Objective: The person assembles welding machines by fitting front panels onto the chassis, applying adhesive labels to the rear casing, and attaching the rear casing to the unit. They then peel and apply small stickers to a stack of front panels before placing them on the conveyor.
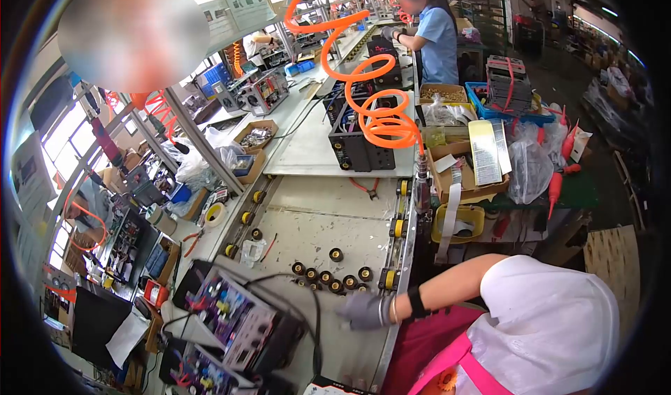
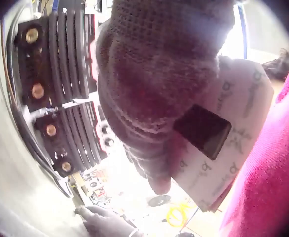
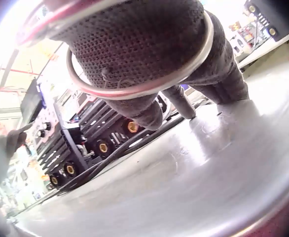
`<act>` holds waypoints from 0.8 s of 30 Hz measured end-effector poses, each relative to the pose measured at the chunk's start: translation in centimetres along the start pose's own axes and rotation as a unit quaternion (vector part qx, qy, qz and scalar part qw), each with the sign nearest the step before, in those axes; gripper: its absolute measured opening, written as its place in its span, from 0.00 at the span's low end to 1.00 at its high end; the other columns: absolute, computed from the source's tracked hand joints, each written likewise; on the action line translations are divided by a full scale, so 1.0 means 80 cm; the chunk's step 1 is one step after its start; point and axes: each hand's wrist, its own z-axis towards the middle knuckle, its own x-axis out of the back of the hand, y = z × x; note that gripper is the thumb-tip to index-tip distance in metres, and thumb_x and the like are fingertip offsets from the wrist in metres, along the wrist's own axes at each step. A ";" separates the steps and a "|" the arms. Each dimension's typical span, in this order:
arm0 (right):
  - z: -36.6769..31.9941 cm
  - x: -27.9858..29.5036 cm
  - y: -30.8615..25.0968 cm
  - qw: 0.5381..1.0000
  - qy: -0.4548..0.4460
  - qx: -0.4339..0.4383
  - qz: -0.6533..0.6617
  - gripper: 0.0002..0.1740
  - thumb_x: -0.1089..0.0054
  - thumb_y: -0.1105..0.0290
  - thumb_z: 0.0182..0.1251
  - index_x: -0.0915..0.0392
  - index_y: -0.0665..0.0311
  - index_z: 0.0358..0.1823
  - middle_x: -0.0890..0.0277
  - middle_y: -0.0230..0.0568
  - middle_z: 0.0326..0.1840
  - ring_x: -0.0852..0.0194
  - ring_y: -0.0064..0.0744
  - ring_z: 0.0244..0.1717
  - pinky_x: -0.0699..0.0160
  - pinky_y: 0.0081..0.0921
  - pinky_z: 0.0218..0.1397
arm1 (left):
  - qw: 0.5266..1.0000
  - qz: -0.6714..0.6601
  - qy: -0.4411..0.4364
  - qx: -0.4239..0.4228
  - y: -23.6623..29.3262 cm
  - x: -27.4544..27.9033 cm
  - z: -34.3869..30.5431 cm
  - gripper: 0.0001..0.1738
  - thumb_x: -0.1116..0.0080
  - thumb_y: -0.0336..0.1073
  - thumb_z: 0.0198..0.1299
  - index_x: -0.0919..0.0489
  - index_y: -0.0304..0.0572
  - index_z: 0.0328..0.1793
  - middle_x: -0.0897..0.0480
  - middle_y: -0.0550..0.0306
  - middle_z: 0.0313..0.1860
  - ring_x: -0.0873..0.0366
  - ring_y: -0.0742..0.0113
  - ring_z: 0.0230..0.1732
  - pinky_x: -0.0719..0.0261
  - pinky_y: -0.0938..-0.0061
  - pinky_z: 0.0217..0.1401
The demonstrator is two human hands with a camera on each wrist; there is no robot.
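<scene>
My gloved right hand (image 1: 367, 310) is low over the bench surface, fingers extended. In the right wrist view the fingertips (image 3: 233, 94) come down onto the smooth worktop (image 3: 184, 173). Just beyond it in the head view lie several round black feet (image 1: 335, 255) with brass-coloured centres. My gloved left hand (image 2: 159, 84) holds printed backing paper (image 2: 243, 113) bearing a dark rectangular pad (image 2: 203, 131); part of the paper is hidden behind the hand. An open black chassis (image 1: 244, 318) with coloured wiring stands left of the right hand, and similar feet (image 3: 103, 147) show on its side.
Black cables (image 1: 318, 325) loop beside the chassis. A coiled orange hose (image 1: 384, 108) hangs over more black units (image 1: 360, 143). Roller rails (image 1: 397, 227) edge the bench. Red-handled pliers (image 1: 367, 189) lie farther up. Boxes stand at right; another person (image 1: 437, 46) works beyond.
</scene>
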 end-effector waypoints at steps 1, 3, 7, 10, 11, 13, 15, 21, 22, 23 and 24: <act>-0.001 -0.014 -0.018 0.999 -0.017 0.027 0.017 0.19 0.42 0.54 0.61 0.26 0.60 0.47 0.24 0.54 0.28 0.21 0.55 0.32 0.22 0.46 0.33 | 1.000 0.007 -0.002 -0.001 -0.004 -0.004 0.004 0.37 0.47 0.51 0.60 0.39 0.43 0.72 0.25 0.46 0.61 0.27 0.50 0.59 0.30 0.50 0.65; -0.004 -0.043 -0.054 0.994 -0.008 0.099 0.050 0.18 0.41 0.60 0.55 0.27 0.61 0.45 0.24 0.55 0.28 0.22 0.57 0.32 0.23 0.47 0.32 | 1.000 0.024 0.005 -0.011 -0.006 -0.021 0.002 0.37 0.47 0.50 0.60 0.39 0.42 0.72 0.26 0.43 0.62 0.27 0.48 0.60 0.30 0.50 0.64; -0.010 -0.127 -0.112 0.910 -0.096 0.205 0.347 0.16 0.40 0.69 0.49 0.25 0.64 0.42 0.22 0.49 0.30 0.22 0.52 0.35 0.24 0.41 0.34 | 0.993 0.074 0.043 -0.084 -0.010 -0.088 -0.007 0.36 0.49 0.48 0.61 0.40 0.33 0.71 0.26 0.45 0.60 0.26 0.51 0.57 0.27 0.56 0.62; -0.024 -0.155 -0.135 0.761 -0.158 0.146 0.611 0.13 0.41 0.68 0.54 0.23 0.62 0.42 0.22 0.41 0.29 0.22 0.42 0.33 0.23 0.38 0.35 | 0.997 -0.004 -0.071 0.023 0.011 -0.092 0.001 0.38 0.39 0.45 0.52 0.37 0.36 0.68 0.24 0.46 0.57 0.21 0.53 0.50 0.22 0.61 0.55; -0.032 -0.160 -0.137 0.678 -0.148 0.118 0.711 0.12 0.41 0.68 0.56 0.22 0.62 0.42 0.22 0.39 0.29 0.23 0.39 0.33 0.23 0.37 0.35 | 0.998 0.016 -0.044 -0.050 0.001 -0.094 0.004 0.36 0.42 0.43 0.53 0.36 0.35 0.68 0.24 0.45 0.56 0.22 0.52 0.52 0.23 0.59 0.57; -0.042 -0.153 -0.127 0.532 -0.085 0.090 0.838 0.11 0.42 0.67 0.59 0.21 0.61 0.41 0.22 0.34 0.29 0.23 0.32 0.32 0.23 0.35 0.35 | 0.981 0.093 0.065 -0.156 -0.010 -0.113 -0.001 0.34 0.46 0.40 0.53 0.35 0.30 0.66 0.23 0.43 0.56 0.22 0.50 0.55 0.23 0.59 0.59; -0.008 -0.099 -0.084 0.767 -0.040 0.141 0.625 0.13 0.45 0.59 0.68 0.21 0.61 0.40 0.24 0.27 0.28 0.26 0.22 0.27 0.23 0.25 0.31 | 0.981 0.110 0.062 -0.147 -0.008 -0.109 0.000 0.32 0.50 0.36 0.54 0.35 0.29 0.66 0.23 0.42 0.56 0.22 0.52 0.55 0.23 0.62 0.60; -0.026 0.004 -0.038 0.803 -0.129 0.030 0.581 0.19 0.46 0.53 0.71 0.21 0.64 0.37 0.26 0.25 0.24 0.32 0.11 0.24 0.33 0.13 0.27 | 0.993 0.111 -0.024 -0.041 -0.006 -0.111 0.030 0.30 0.51 0.32 0.55 0.35 0.32 0.66 0.22 0.45 0.55 0.21 0.56 0.54 0.21 0.65 0.58; -0.022 0.000 -0.036 0.797 -0.138 0.036 0.587 0.17 0.44 0.56 0.70 0.20 0.65 0.37 0.26 0.25 0.24 0.32 0.11 0.25 0.33 0.13 0.27 | 0.992 0.121 -0.030 -0.032 -0.002 -0.113 0.034 0.30 0.51 0.32 0.55 0.35 0.32 0.67 0.23 0.45 0.56 0.21 0.55 0.54 0.21 0.65 0.58; -0.018 -0.001 -0.036 0.791 -0.147 0.045 0.593 0.15 0.42 0.58 0.69 0.20 0.65 0.37 0.25 0.25 0.25 0.32 0.11 0.25 0.33 0.13 0.28 | 0.990 0.132 -0.035 -0.025 0.001 -0.112 0.038 0.30 0.50 0.32 0.54 0.35 0.33 0.67 0.23 0.45 0.56 0.20 0.55 0.54 0.21 0.64 0.58; -0.014 0.001 -0.039 0.786 -0.155 0.029 0.598 0.13 0.41 0.60 0.68 0.20 0.65 0.37 0.25 0.25 0.25 0.32 0.11 0.25 0.33 0.13 0.28 | 0.992 0.117 -0.050 -0.024 0.003 -0.105 0.043 0.31 0.50 0.31 0.54 0.36 0.33 0.67 0.23 0.45 0.56 0.21 0.55 0.54 0.21 0.64 0.58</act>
